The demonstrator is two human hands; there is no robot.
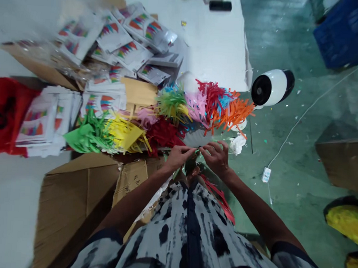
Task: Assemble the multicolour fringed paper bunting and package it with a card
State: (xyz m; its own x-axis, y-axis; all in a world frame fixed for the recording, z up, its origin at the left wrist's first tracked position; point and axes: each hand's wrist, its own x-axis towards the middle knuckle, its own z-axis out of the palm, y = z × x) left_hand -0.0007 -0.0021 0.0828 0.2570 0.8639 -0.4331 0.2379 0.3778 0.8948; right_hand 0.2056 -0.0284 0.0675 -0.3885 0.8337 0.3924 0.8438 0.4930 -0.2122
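Note:
My left hand [179, 155] and my right hand [216, 156] meet in front of my chest, fingertips pinched together on a small thin green piece [198, 150] between them. Just beyond the hands lie heaps of cut paper fringes: green [86, 134], yellow [125, 134], dark red [163, 135], pink [195, 104] and orange [233, 113]. A red fringe strip [219, 197] hangs below my right wrist. What exactly the fingers grip is too small to make out.
Stacks of white packets with coloured triangle prints [120, 41] lie at the back and left. An open cardboard box [72, 200] stands at lower left, a red bag [3, 111] at far left. A white fan [271, 87] and a power strip [266, 174] sit on the green floor.

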